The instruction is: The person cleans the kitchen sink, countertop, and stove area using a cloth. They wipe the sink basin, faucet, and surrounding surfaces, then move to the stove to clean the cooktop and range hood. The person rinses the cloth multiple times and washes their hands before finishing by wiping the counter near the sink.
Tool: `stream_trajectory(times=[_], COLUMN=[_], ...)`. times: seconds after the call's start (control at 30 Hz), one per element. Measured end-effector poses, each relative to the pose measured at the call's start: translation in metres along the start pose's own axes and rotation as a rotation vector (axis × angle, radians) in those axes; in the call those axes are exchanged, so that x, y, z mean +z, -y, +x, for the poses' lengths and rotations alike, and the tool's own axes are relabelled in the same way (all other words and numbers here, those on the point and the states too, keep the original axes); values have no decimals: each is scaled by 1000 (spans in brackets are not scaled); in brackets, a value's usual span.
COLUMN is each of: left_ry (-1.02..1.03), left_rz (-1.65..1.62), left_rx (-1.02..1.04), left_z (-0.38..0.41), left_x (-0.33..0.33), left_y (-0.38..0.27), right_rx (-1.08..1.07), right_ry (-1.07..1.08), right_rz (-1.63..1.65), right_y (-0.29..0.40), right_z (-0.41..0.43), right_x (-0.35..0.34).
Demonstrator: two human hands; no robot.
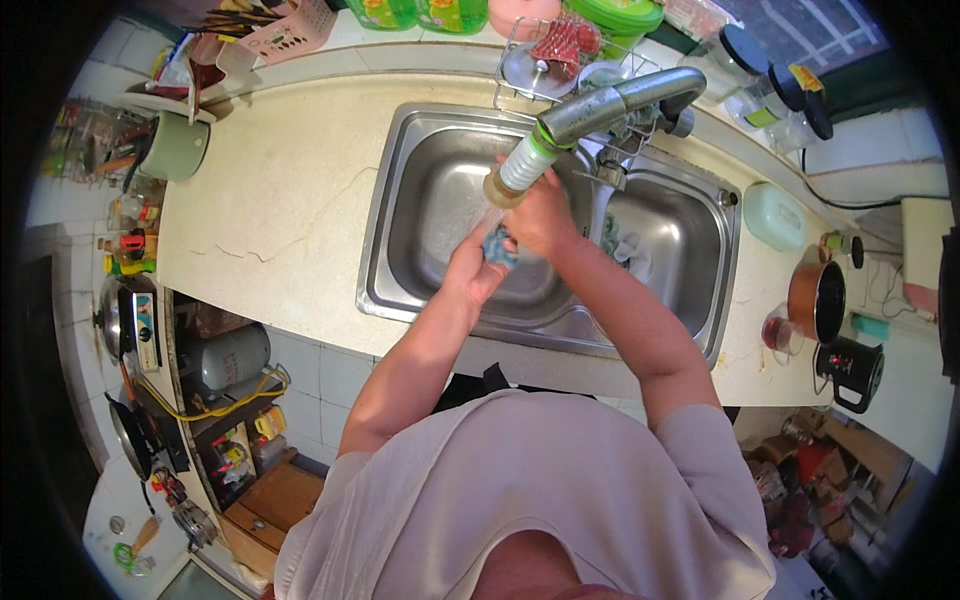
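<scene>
Water runs from the white ribbed spout extension (527, 166) of the metal faucet (622, 103) into the larger basin (427, 217) of a stainless steel double sink. Below the stream, my left hand (474, 271) grips a small blue and white item (496, 249), perhaps a cloth or sponge; its shape is blurred. My right hand (541, 216) is beside it, just under and behind the spout's end. The spout covers part of the right hand's fingers, so I cannot tell whether they hold anything.
The smaller basin (675, 247) contains a white and green crumpled item (630, 251). A wire rack (517, 97) stands behind the faucet. On the right of the counter are a pale green box (774, 217), a copper-coloured pot (814, 300), a glass (781, 334) and a black electric kettle (851, 371).
</scene>
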State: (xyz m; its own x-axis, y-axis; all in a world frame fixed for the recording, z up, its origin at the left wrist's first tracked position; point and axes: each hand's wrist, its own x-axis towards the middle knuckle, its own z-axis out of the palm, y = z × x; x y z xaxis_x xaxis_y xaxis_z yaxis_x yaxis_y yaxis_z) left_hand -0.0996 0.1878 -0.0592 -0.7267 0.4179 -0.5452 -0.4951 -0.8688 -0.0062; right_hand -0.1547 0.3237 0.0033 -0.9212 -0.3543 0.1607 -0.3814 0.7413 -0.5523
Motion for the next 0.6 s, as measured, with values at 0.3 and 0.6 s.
stream_trajectory(times=[0.3,0.6], left_ry=[-78,-156], left_rz=[91,522], left_rx=[35,145], left_z=[16,18], left_x=[22,36], left_y=[-18,-24], right_rx=[-177,-179], right_ry=[-258,-74], right_rz=[-280,-393], right_y=[-49,-72], right_z=[-21,-8], right_x=[-69,-66])
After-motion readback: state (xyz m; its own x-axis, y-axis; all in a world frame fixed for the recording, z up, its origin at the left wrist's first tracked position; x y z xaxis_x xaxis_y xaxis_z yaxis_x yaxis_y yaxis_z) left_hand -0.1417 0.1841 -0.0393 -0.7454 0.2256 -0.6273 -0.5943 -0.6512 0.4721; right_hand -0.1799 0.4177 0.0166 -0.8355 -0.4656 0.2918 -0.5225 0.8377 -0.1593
